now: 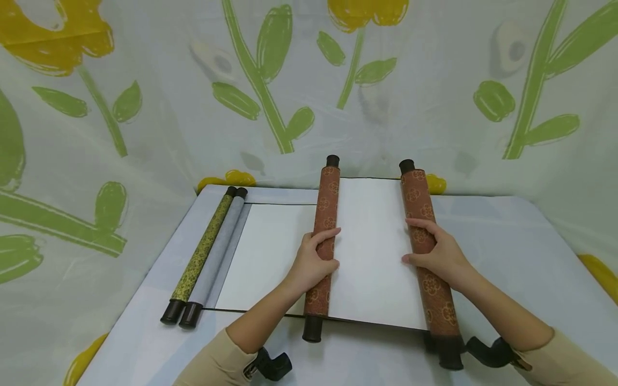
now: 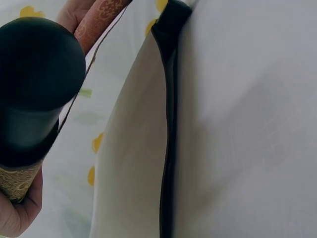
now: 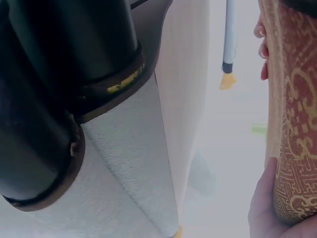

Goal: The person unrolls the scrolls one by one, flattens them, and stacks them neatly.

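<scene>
A hanging scroll with brown flower-patterned rolls lies part unrolled in the head view, its white sheet (image 1: 372,241) stretched between them. My left hand (image 1: 314,258) grips the left roll (image 1: 327,195) around its middle, thumb and fingers on either side. The right roll (image 1: 436,297) is held by my right hand (image 1: 444,256); that roll is thicker and tilted. Both rolls end in black knobs. In the right wrist view, fingers curl round the patterned roll (image 3: 299,124). The left wrist view shows a large black knob (image 2: 39,64) close to the camera, with part of a hand beside it.
A green-gold rolled scroll (image 1: 205,249) and a grey roll (image 1: 219,252) lie side by side on the left of the table (image 1: 512,257). From the grey roll, a white sheet with a grey border (image 1: 270,252) runs under the brown scroll. A flower-printed curtain (image 1: 425,107) hangs behind.
</scene>
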`<state>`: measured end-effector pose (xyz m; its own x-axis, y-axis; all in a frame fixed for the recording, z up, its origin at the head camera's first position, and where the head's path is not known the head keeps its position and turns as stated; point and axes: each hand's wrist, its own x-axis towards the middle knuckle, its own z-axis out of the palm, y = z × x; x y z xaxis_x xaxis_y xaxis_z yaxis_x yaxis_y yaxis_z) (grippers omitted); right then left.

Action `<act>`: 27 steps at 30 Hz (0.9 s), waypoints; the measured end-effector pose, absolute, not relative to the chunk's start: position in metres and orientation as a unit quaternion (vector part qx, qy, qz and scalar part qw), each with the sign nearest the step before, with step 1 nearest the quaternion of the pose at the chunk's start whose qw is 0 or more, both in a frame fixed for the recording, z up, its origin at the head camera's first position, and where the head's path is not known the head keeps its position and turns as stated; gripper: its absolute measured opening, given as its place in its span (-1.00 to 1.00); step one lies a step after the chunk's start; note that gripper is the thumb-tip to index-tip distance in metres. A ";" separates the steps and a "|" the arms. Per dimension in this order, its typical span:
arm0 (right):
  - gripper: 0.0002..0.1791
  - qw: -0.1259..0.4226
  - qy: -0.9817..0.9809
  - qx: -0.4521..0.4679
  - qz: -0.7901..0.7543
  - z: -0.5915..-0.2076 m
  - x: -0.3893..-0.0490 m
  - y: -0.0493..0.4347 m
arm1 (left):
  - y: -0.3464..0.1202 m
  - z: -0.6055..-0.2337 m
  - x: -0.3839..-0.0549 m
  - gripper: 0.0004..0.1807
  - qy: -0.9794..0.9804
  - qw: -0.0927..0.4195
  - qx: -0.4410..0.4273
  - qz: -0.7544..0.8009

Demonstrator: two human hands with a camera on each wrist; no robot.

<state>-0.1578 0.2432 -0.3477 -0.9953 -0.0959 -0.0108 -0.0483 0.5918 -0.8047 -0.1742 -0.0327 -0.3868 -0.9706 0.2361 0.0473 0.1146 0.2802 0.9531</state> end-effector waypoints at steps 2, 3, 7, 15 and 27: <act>-0.12 0.026 0.891 -0.042 -0.452 -0.348 -0.158 0.243 | -0.034 -0.388 -0.175 -0.27 0.800 0.050 0.113 0.587; -0.13 0.026 0.890 -0.043 -0.454 -0.348 -0.159 0.243 | -0.035 -0.388 -0.175 -0.27 0.801 0.050 0.113 0.586; -0.16 0.022 0.890 -0.044 -0.454 -0.349 -0.160 0.243 | -0.037 -0.390 -0.175 -0.27 0.804 0.052 0.114 0.582; -0.17 0.006 0.898 -0.049 -0.436 -0.350 -0.162 0.242 | -0.039 -0.390 -0.175 -0.30 0.806 0.056 0.122 0.577; -0.18 0.012 0.903 -0.052 -0.427 -0.352 -0.164 0.247 | -0.043 -0.391 -0.178 -0.34 0.813 0.048 0.095 0.572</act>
<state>-0.1635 0.2466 -0.3515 -0.9944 -0.1033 0.0231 -0.0833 0.6293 -0.7727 -0.1775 -0.0427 -0.3907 -0.9774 0.2095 0.0297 0.0988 0.3279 0.9395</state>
